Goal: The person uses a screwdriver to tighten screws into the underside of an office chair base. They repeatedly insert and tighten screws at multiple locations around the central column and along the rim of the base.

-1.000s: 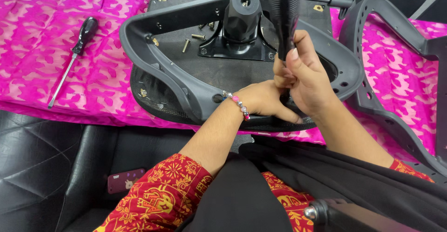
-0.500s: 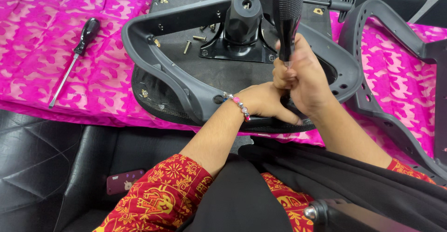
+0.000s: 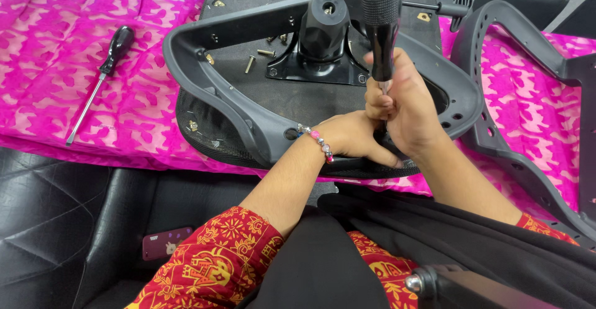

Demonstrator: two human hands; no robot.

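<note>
An upturned office chair seat [image 3: 298,101] with a grey plastic frame [image 3: 214,92] lies on a pink patterned cloth [image 3: 56,54]. My right hand [image 3: 403,107] grips the lower end of a black-handled screwdriver [image 3: 380,20] that stands upright over the seat's near edge. My left hand [image 3: 351,138], with a bead bracelet at the wrist, rests on the seat rim right beside the screwdriver's tip, fingers curled against the frame. The tip itself is hidden between the two hands.
A second screwdriver [image 3: 102,76] lies on the cloth at the left. Loose screws [image 3: 257,58] sit on the seat base near the black centre mount [image 3: 323,36]. A grey armrest frame [image 3: 515,116] lies at the right. A black cushion [image 3: 62,222] is in front.
The screwdriver handle has shifted slightly right and stands more upright. Both hands stay at the same spot on the seat rim.
</note>
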